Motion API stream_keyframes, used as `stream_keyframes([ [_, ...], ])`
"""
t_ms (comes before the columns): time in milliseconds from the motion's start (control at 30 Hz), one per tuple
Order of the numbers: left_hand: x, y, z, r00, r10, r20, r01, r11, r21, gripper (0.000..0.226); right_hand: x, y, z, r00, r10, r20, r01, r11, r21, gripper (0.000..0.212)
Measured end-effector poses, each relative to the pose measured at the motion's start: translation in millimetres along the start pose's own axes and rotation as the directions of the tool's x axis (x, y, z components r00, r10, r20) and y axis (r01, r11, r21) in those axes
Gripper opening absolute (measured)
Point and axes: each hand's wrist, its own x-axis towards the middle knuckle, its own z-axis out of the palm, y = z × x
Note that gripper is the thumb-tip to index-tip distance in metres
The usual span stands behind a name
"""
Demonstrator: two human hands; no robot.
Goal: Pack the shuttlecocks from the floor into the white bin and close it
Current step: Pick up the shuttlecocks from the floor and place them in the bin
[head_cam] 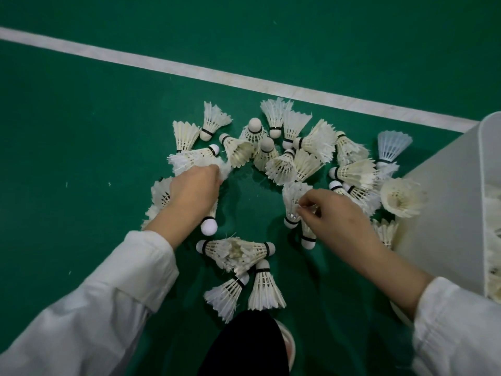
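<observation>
Knee [244, 346] in dark cloth at the bottom edge, pale shoe [289, 346] beside it; the person is judged to be crouching low so both hands reach without stretching.

Shuttlecocks [282, 166]: many, loose on the green floor [81, 131], lying in a rough ring around a bare patch. Corks point every way and some skirts are nested into each other.

Right hand [339, 213]: thumb and forefinger pinch one shuttlecock [292, 202] by its feather skirt, cork down. A light hold on the feathers, probably because the skirt is the easiest part to catch. This hand is on the bin's side.

Left hand [195, 188]: seen from the back, fingers curled down into the feathers at the ring's left. A cork shows below the wrist. Cannot tell whether it grips or only gathers.

Bin [444, 213]: white, at the right edge, touching the heap's outer shuttlecocks – so each carry is short. It is open, with pale feathers visible inside; no lid in view.

White court line [189, 73] runs beyond the heap.

Judgement: packing is underway and most shuttlecocks remain on the floor.
</observation>
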Motion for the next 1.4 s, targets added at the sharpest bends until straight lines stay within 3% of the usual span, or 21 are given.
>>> stream_keyframes([
  [133, -26, 4, -11, 1.000, 0.019, 0.012, -0.017, 0.989, -0.146, 0.021, -2, 2, -9, 0.999, -0.044, -0.010, 0.043, 0.998, -0.036, 0.015],
  [367, -73, 44, -57, 0.954, 0.292, -0.064, -0.293, 0.875, -0.385, 0.017, -21, 1, -67, 0.996, -0.080, -0.028, 0.081, 0.997, 0.021, 0.009],
  [533, -79, 99, -89, 0.895, 0.414, -0.169, -0.444, 0.777, -0.447, 0.020, -59, 27, -141, 0.972, 0.077, -0.223, -0.013, 0.961, 0.275, 0.007],
  [733, -93, 175, -111, 0.804, 0.564, -0.185, -0.584, 0.694, -0.422, 0.022, -127, 106, -202, 0.824, 0.352, -0.444, -0.186, 0.908, 0.374, 0.010],
  [900, -106, 222, -110, 0.768, 0.614, -0.182, -0.624, 0.654, -0.428, 0.026, -162, 165, -193, 0.765, 0.526, -0.372, -0.364, 0.830, 0.423, 0.011],
  [1067, -112, 245, -105, 0.722, 0.670, -0.172, -0.675, 0.627, -0.389, 0.020, -146, 181, -163, 0.820, 0.493, -0.291, -0.341, 0.829, 0.442, 0.011],
  [1133, -113, 251, -103, 0.716, 0.675, -0.181, -0.685, 0.625, -0.375, 0.019, -132, 184, -150, 0.879, 0.398, -0.262, -0.292, 0.885, 0.363, 0.008],
  [1233, -114, 259, -99, 0.716, 0.673, -0.185, -0.686, 0.629, -0.366, 0.021, -116, 196, -130, 0.935, 0.290, -0.202, -0.272, 0.956, 0.112, 0.006],
  [1400, -113, 270, -92, 0.705, 0.690, -0.165, -0.692, 0.617, -0.375, 0.023, -112, 217, -113, 0.929, 0.354, -0.107, -0.355, 0.935, 0.009, 0.011],
])
